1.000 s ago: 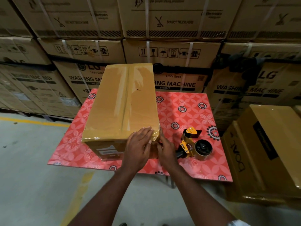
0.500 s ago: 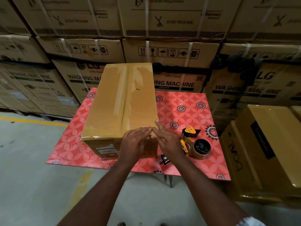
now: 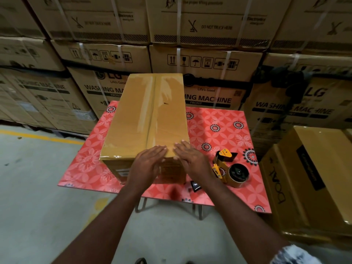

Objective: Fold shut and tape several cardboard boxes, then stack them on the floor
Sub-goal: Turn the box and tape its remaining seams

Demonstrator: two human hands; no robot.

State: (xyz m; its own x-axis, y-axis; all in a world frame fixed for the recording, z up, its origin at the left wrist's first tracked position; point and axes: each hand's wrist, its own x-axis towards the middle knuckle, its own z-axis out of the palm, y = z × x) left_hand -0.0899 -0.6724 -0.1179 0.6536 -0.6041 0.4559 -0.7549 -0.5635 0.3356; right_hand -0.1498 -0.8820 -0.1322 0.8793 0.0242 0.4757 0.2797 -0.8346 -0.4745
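A closed cardboard box, taped along its top seam and across its near edge, stands on a red flowered table. My left hand and my right hand lie flat with straight fingers on the box's near top edge, side by side, pressing the tape down over the corner. A yellow tape dispenser with a brown roll lies on the table just right of my right hand.
Taped boxes are stacked on the floor right of the table. A wall of large washing-machine cartons rises behind it. Bare concrete floor with a yellow line spreads to the left and in front.
My right hand has come up from the box's near right side onto the top edge beside my left hand. The left hand has stayed on the edge.
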